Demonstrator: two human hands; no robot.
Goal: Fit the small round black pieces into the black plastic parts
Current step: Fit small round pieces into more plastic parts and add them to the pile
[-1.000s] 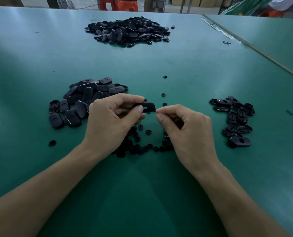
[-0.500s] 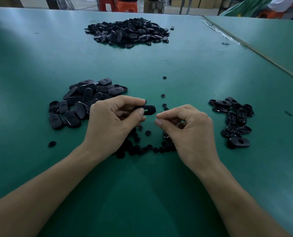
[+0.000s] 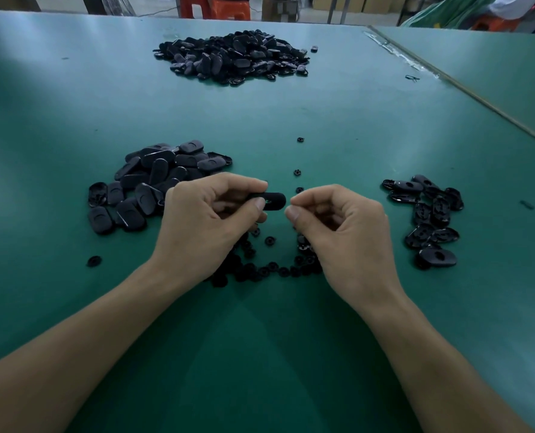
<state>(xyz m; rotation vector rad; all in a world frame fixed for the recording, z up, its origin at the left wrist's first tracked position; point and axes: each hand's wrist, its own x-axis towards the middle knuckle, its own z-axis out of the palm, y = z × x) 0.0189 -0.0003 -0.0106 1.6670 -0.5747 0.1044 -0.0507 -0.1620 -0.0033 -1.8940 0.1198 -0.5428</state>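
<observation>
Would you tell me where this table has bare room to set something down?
The green table is bare between the far pile and the left pile, and beyond the right pile. It is crowded around the left hand and right hand, over the small round pieces.

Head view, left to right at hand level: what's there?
pile of black plastic parts → left hand → black plastic part it holds → right hand → smaller pile of parts → small dark scrap

Factory: green bench (image 3: 322, 104) w/ heaps of parts (image 3: 232, 57)
</observation>
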